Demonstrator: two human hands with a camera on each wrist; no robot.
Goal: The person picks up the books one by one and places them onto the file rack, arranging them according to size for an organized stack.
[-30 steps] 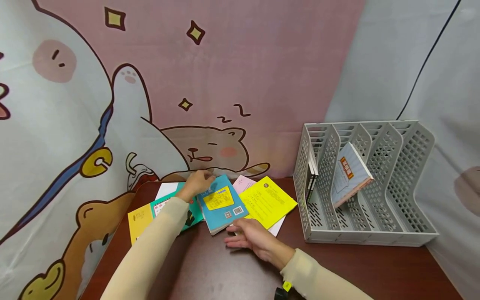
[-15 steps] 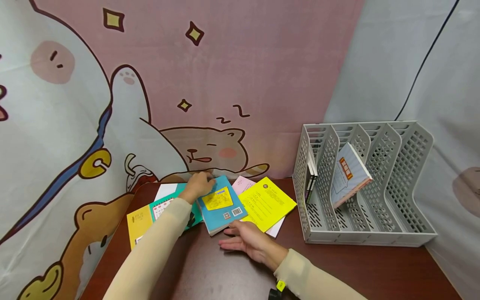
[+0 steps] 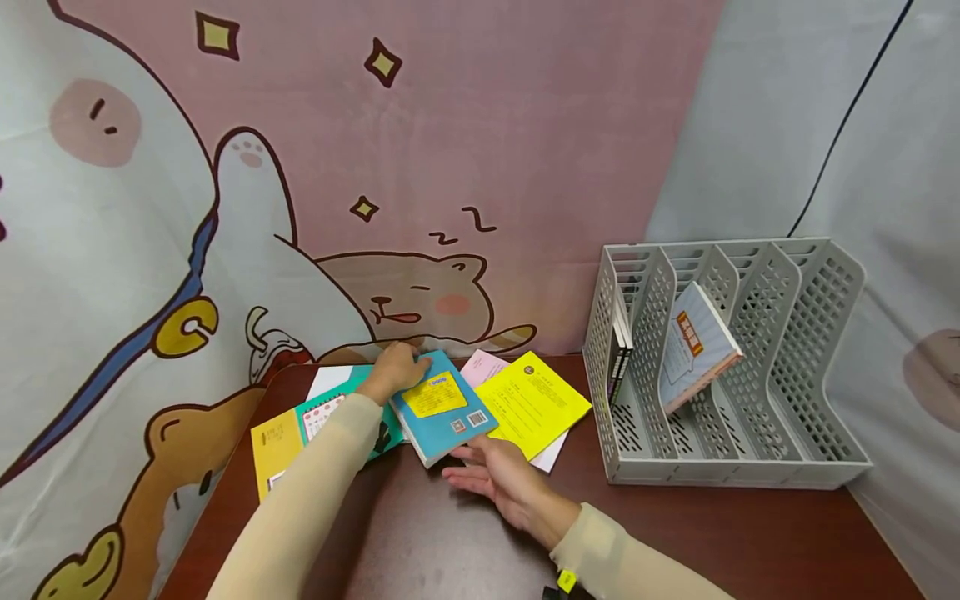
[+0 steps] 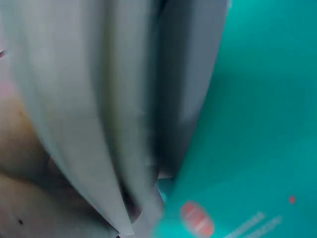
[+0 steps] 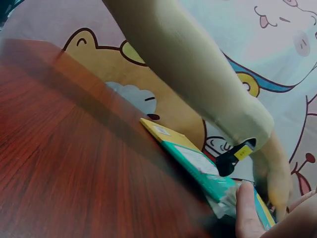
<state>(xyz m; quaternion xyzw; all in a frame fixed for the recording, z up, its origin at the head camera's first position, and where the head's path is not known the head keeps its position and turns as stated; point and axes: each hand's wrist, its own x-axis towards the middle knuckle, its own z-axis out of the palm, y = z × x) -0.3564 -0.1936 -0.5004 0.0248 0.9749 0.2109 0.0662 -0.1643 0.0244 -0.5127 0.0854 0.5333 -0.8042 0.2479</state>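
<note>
A blue book (image 3: 442, 421) with a yellow panel lies slanted on top of the spread papers and books, its page edges turned toward me. My left hand (image 3: 397, 369) grips its upper left edge, with the fingertips hidden behind it. Blurred page edges (image 4: 79, 109) fill much of the left wrist view. My right hand (image 3: 501, 482) is at the book's lower right corner, fingers extended and palm turned to the left. Under and left of the blue book are a green notebook (image 3: 386, 435) and a yellow booklet (image 3: 274, 442); a bright yellow booklet (image 3: 534, 404) lies to the right.
A grey slotted file rack (image 3: 738, 473) stands at the right of the dark wooden table (image 3: 435, 542). A pale book (image 3: 693, 346) leans in one slot, and thin books (image 3: 621, 354) stand in the leftmost. A printed cloth (image 3: 540, 167) hangs behind.
My left hand has moved slightly onto the blue book's edge. The book has tilted a little at its near corner. My right hand has shifted slightly left, staying by that corner.
</note>
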